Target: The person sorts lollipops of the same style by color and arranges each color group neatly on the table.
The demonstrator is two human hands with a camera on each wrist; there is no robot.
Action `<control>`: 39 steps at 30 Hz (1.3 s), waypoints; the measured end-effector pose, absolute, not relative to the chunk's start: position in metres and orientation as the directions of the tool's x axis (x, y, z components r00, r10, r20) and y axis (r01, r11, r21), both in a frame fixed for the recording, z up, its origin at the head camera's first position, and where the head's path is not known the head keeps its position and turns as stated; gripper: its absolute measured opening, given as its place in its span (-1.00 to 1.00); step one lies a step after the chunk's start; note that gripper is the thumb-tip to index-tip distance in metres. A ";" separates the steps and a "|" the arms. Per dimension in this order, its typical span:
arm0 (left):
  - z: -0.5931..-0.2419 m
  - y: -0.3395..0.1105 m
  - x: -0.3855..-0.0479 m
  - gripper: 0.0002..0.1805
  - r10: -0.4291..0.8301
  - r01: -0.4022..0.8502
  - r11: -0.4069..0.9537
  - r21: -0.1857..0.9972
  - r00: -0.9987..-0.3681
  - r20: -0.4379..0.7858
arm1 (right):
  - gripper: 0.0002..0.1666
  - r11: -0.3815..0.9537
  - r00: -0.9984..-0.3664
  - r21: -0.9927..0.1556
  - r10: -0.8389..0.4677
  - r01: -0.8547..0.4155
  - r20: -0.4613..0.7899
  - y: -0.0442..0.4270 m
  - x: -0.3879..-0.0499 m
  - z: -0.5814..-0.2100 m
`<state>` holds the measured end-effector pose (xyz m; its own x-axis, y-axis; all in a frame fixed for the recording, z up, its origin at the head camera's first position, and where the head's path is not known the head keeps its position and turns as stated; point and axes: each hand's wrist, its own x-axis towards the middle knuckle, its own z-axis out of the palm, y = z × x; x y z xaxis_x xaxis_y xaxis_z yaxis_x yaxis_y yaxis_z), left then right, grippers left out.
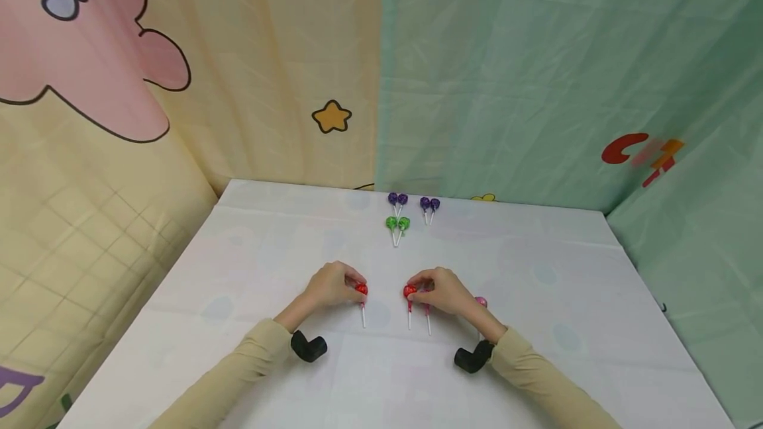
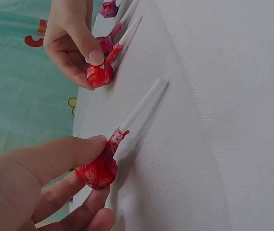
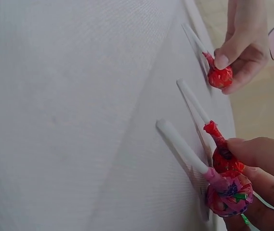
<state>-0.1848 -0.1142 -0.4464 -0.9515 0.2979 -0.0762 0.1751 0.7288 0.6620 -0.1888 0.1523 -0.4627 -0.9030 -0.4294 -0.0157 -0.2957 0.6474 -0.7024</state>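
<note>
My left hand [image 1: 336,285] pinches a red-wrapped lollipop [image 2: 98,171] by its head, thumb on one side and fingers on the other. The white stick points toward me on the table. To the right, my right hand [image 1: 442,291] pinches a second red lollipop [image 3: 227,161] the same way, its stick also toward me. A pink lollipop [image 3: 229,193] lies right beside that one, its head partly covered by the right hand in the head view. Another pink lollipop [image 1: 481,301] shows behind the right wrist, mostly hidden by the arm.
Two green lollipops [image 1: 397,224] lie farther back with sticks crossing. Behind them, near the back edge, are a purple pair [image 1: 397,199] and another purple pair [image 1: 430,204]. Everything rests on a white-covered table [image 1: 268,243], with printed curtains [image 1: 286,71] behind and at both sides.
</note>
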 end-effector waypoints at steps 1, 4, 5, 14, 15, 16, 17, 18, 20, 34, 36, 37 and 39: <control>-0.446 -0.115 -0.185 -0.72 0.302 0.178 0.724 0.666 -0.951 -0.074 | -0.71 0.645 -0.905 -0.705 -0.425 -0.295 -0.011 0.152 -0.189 -0.463; -0.445 -0.116 -0.187 -0.72 0.307 0.184 0.708 0.682 -0.950 -0.063 | -0.72 0.637 -0.915 -0.717 -0.403 -0.283 0.002 0.152 -0.191 -0.462; -0.445 -0.117 -0.188 -0.72 0.305 0.185 0.704 0.685 -0.951 -0.056 | -0.72 0.635 -0.919 -0.721 -0.395 -0.279 0.007 0.152 -0.193 -0.461; -0.438 -0.112 -0.199 -0.71 0.265 0.156 0.692 0.704 -0.963 -0.047 | -0.71 0.661 -0.934 -0.705 -0.358 -0.258 0.006 0.152 -0.204 -0.455; -0.436 -0.110 -0.200 -0.70 0.263 0.152 0.692 0.706 -0.963 -0.050 | -0.71 0.661 -0.935 -0.704 -0.355 -0.258 0.009 0.152 -0.205 -0.454; -0.435 -0.109 -0.202 -0.70 0.262 0.153 0.692 0.705 -0.964 -0.048 | -0.71 0.660 -0.936 -0.705 -0.351 -0.258 0.014 0.152 -0.207 -0.454; -0.434 -0.107 -0.203 -0.69 0.262 0.154 0.694 0.703 -0.964 -0.048 | -0.71 0.658 -0.937 -0.706 -0.350 -0.261 0.021 0.152 -0.208 -0.454; -0.434 -0.106 -0.205 -0.69 0.262 0.157 0.696 0.700 -0.964 -0.045 | -0.72 0.656 -0.937 -0.708 -0.348 -0.263 0.025 0.152 -0.209 -0.454; -0.432 -0.103 -0.208 -0.68 0.269 0.166 0.701 0.693 -0.962 -0.041 | -0.72 0.652 -0.939 -0.713 -0.342 -0.258 0.027 0.152 -0.212 -0.454; -0.434 -0.079 -0.230 -0.70 0.293 0.184 0.691 0.699 -0.955 -0.038 | -0.66 0.660 -0.959 -0.723 -0.282 -0.202 0.010 0.155 -0.239 -0.447; -0.436 -0.076 -0.233 -0.71 0.285 0.173 0.687 0.706 -0.958 -0.043 | -0.65 0.655 -0.958 -0.726 -0.287 -0.211 0.019 0.154 -0.241 -0.446; -0.436 -0.074 -0.235 -0.71 0.280 0.167 0.683 0.711 -0.959 -0.044 | -0.65 0.650 -0.956 -0.728 -0.293 -0.218 0.026 0.153 -0.243 -0.446; -0.438 -0.070 -0.237 -0.71 0.268 0.158 0.676 0.720 -0.963 -0.041 | -0.65 0.649 -0.953 -0.724 -0.301 -0.233 0.036 0.151 -0.245 -0.447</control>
<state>-0.2374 -0.0699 -0.4381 -0.9625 0.2681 -0.0410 0.1576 0.6759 0.7199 -0.2454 0.1506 -0.4467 -0.9528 -0.3014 0.0361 -0.2327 0.6491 -0.7242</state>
